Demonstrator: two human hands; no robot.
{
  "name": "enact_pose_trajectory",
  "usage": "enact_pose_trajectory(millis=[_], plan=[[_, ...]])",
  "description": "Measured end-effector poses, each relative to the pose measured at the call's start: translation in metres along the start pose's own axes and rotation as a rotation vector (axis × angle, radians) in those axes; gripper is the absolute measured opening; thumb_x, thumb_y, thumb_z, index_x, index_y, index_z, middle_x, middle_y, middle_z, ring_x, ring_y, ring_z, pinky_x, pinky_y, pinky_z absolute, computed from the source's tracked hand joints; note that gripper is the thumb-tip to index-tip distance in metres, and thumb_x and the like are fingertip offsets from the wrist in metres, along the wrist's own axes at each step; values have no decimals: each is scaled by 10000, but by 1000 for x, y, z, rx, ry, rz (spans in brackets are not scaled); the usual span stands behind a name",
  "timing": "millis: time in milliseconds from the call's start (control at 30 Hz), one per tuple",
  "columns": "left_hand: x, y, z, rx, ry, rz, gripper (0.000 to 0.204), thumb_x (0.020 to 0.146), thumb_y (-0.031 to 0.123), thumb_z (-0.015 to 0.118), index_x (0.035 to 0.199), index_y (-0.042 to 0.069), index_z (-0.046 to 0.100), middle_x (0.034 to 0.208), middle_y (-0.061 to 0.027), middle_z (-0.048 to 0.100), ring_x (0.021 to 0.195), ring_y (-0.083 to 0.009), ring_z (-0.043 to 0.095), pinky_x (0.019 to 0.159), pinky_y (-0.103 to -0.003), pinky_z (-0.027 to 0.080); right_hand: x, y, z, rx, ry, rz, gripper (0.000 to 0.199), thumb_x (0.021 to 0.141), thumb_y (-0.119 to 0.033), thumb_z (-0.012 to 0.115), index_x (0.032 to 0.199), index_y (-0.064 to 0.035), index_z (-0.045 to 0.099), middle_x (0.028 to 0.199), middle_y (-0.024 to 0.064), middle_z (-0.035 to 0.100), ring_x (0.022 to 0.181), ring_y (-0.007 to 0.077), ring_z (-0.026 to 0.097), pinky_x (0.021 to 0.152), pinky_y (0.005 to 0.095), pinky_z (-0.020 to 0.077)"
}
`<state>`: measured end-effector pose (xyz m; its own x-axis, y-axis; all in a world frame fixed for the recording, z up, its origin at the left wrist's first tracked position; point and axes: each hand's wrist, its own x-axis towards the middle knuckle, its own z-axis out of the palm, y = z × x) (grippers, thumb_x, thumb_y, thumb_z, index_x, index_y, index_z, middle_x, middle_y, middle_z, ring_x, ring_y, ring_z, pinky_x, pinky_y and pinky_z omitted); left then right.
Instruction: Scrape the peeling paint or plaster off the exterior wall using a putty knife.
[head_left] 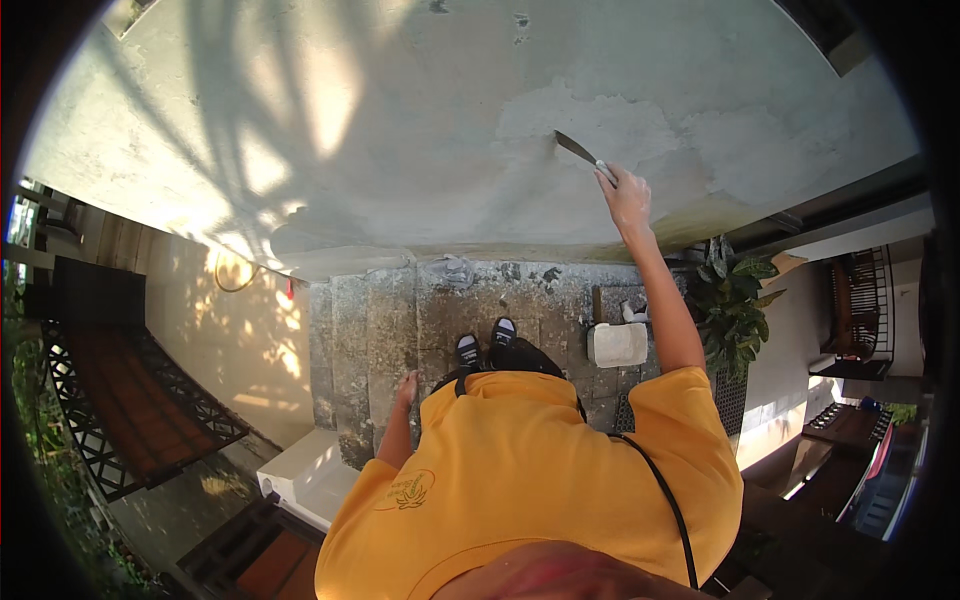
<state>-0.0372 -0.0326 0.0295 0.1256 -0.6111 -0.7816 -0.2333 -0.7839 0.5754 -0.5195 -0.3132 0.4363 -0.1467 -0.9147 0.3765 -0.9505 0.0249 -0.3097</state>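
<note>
The wall (pixel 430 190) spreads across 12 o'clock, pale grey-green, its plaster smooth and cloudy, with sunlight and soft shadow streaks toward 11. A lighter patch (pixel 610 120) with a ragged, map-like edge lies at 1 o'clock.

The person's shirt (pixel 580 460) fills 6 o'clock: plain yellow-orange cloth. Near its lower left, toward 7, sits a printed emblem (pixel 408 490), a ring around a leafy drawing; its small lettering is too faint to make out. A thin black strap (pixel 665 490) runs down the shirt at 5.

The floor (pixel 390 310) around the centre is rough, speckled grey, with stepped edges and crumbs of dark and pale matter by the wall. A plant (pixel 735 290) with broad, glossy green leaves stands at 3 o'clock. Between 3 and 4 rests a whitish box (pixel 617 345), rounded at the corners; whether it is solid or filled cannot be told.

At 2 o'clock the right hand (pixel 628 195), whitened with smears, is closed around the handle of a scraper (pixel 578 150). The scraper's flat, dark blade reaches toward 1, its end at the lighter patch; whether it presses there is unclear. The left hand (pixel 406 388) hangs at 7, partly seen; I cannot tell how far open it is or whether it holds anything.

Dark sandals (pixel 468 350) with pale marks on their straps show just below centre.
</note>
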Motion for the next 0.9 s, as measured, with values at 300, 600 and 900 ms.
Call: enact_pose_trajectory(millis=[300,600,900], plan=[[6,-34,28,395,-149,114,438,920,366,426,1215,75,570,1146,-125,610,1040,-260,568,892,-352,437,-64,18,75,91,-411,6,313,847,-342,601,1024,-89,651,936,161,639,934,350,583,799,445,467],[-26,4,63,26,36,-14,472,920,404,397,1244,99,552,1219,-128,567,1100,-251,539,929,-354,410,-201,100,119,426,-998,412,366,878,-370,557,907,-29,685,687,115,647,604,183,616,527,347,474],[-103,28,147,118,16,10,440,919,383,420,1234,105,548,1180,-99,595,1003,-229,589,830,-355,459,-224,165,77,1161,-887,875,314,929,-340,493,1030,-67,611,833,14,649,584,61,543,441,239,398]])
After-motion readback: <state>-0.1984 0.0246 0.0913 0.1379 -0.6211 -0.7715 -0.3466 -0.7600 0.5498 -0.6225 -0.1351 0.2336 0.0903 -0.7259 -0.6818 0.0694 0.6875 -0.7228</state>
